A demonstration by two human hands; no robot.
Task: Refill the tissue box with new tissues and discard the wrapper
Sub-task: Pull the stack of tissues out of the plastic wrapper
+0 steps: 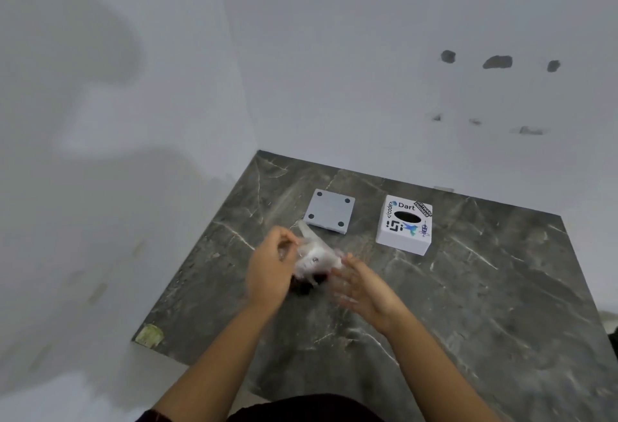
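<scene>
A white tissue box [404, 225] with stickers and an oval slot stands on the dark marble table [485, 288] at the back right. To its left lies its grey bottom panel [329, 210], with round pads at its corners. Nearer me, a pack of tissues in clear plastic wrapper [316, 259] is held just above the table. My left hand [271, 268] pinches the wrapper at the pack's left end. My right hand [363, 288] is blurred, fingers spread, touching the pack's right side. Whether it grips the pack is unclear.
White walls meet in a corner behind the table's far left edge. The table's left edge runs diagonally, with a yellowish patch [149, 334] at its near left corner. Dark clothing [301, 408] shows at the bottom of the view.
</scene>
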